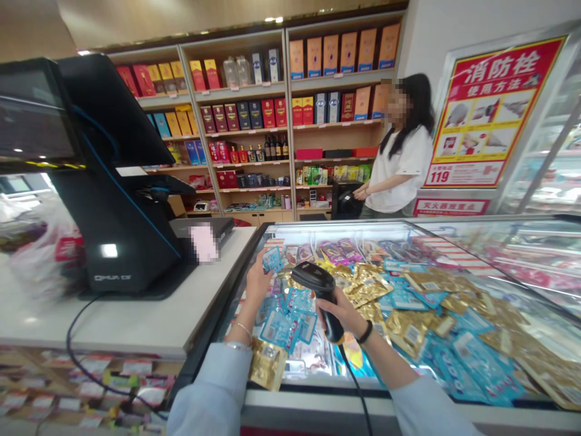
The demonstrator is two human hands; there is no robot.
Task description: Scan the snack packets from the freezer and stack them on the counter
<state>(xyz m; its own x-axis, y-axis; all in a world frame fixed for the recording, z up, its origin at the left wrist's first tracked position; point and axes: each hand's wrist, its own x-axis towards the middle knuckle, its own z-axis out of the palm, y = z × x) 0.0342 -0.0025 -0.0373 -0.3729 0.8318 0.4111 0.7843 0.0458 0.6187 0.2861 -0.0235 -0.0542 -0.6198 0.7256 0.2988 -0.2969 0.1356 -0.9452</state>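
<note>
A small blue packet [273,259] is held up by the left hand [258,283] over the open chest freezer [345,229]. The packet is pinched at its lower edge between the thumb and the fingers [264,261], so that most of it stands clear above the fingertips, its face turned toward the scanner. The left hand is raised from a pale blue sleeve [218,390], with a thin bracelet seen at the wrist.

A black handheld barcode scanner [318,287] is gripped by the right hand [344,313]. Its handle is wrapped by the closed fingers, and its head is tilted toward the blue packet, just beside it but not touching. A black cable [355,384] is seen running down from the handle's base, and a dark band is worn on the right wrist.

Below both hands, the freezer is filled with blue packets and gold packets [363,289], heaped loosely. One gold packet [267,363] lies near the left forearm at the freezer's front edge.

To the left, a black point-of-sale terminal [113,200] is set on the white desk [136,321]. Beyond, a person in a white shirt [402,163] is seen standing before shelves of boxed goods [254,115].
</note>
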